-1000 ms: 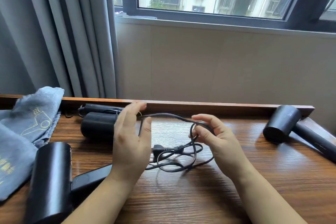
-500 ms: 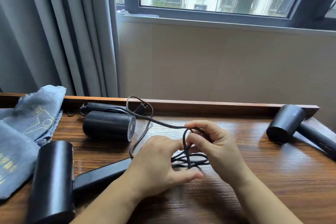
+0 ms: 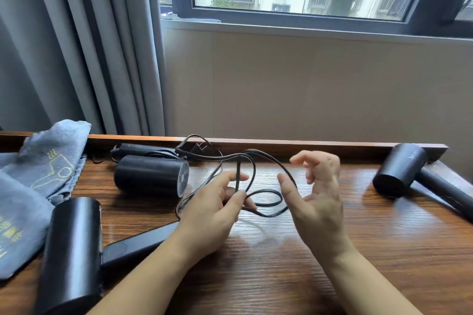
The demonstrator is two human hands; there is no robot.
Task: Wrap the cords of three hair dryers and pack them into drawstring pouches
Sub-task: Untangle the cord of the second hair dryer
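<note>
While the left hand [image 3: 215, 210] pinches looped cord [image 3: 266, 202] over the table [image 3: 281, 263], the right hand [image 3: 314, 197] hovers wide beside it. Its thumb perhaps grazes a strand.

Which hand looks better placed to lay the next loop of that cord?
Probably the right hand: it is open beside the cord, thumb against a strand. The left hand already pinches the gathered loops.
</note>
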